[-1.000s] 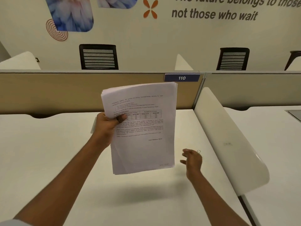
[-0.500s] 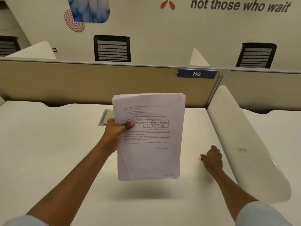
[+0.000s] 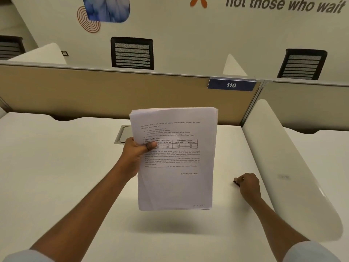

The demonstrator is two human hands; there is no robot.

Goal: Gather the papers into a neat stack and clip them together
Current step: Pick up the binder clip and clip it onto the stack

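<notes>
My left hand (image 3: 135, 154) holds a squared stack of printed papers (image 3: 175, 178) upright above the white desk (image 3: 66, 176), thumb on the front sheet at its left edge. The top sheet shows text and a small table. To the right, my right hand (image 3: 249, 186) rests low on the desk with its fingers pinched together on a small wire paper clip (image 3: 237, 182), of which only a thin tip and a dark bit show at the fingertips.
A tan partition (image 3: 94, 95) with a blue "110" tag (image 3: 231, 85) closes off the back of the desk. A white rounded side divider (image 3: 287, 167) runs along the right. A grey cable hatch (image 3: 122, 134) sits in the desk behind the papers. Black chairs stand beyond the partition.
My right hand has gone from open and reaching toward the clip on the desk to closed over it. The stack stays raised in my left hand; my head has tilted down a little.
</notes>
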